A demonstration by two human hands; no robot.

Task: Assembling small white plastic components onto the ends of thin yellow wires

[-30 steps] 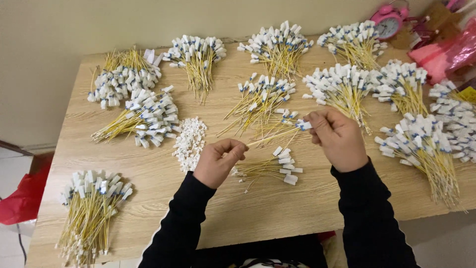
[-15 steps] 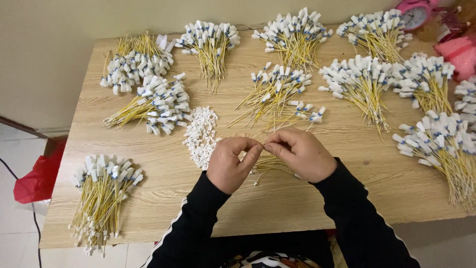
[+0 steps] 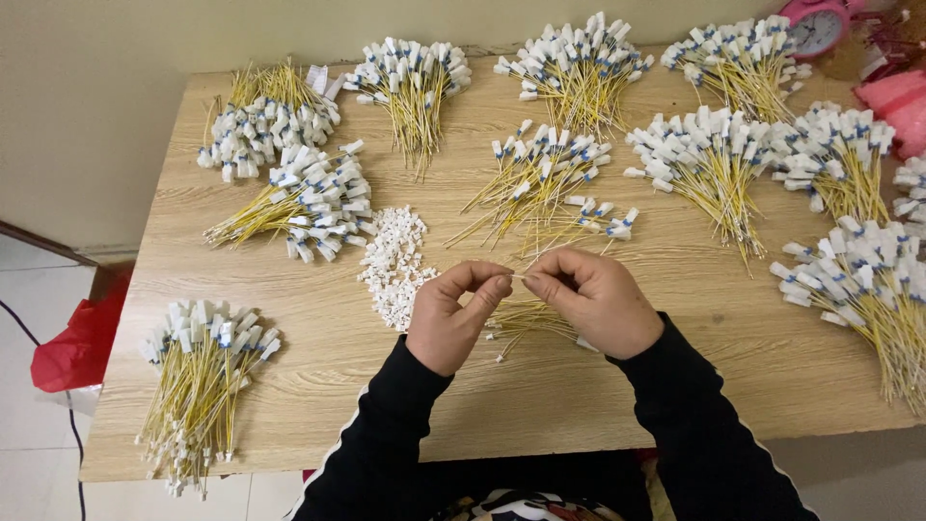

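Observation:
My left hand (image 3: 455, 314) and my right hand (image 3: 593, 299) meet above the front middle of the wooden table (image 3: 540, 386). Their fingertips pinch the two sides of a thin yellow wire end between them. Under the hands lies a small bunch of yellow wires (image 3: 526, 318) with white connectors. A heap of small loose white caps (image 3: 395, 260) sits just left of my left hand. Whether a cap is in the left fingers is too small to tell.
Several bundles of yellow wires with white-and-blue connectors ring the table, such as the front-left bundle (image 3: 198, 376), the left bundle (image 3: 309, 203) and the right-edge bundle (image 3: 868, 289). A pink clock (image 3: 815, 24) stands at the back right. A red bag (image 3: 77, 338) lies on the floor left.
My right hand came down and left from the loose wires to meet my left hand. Both hands now pinch together in front of me. The view shifted slightly.

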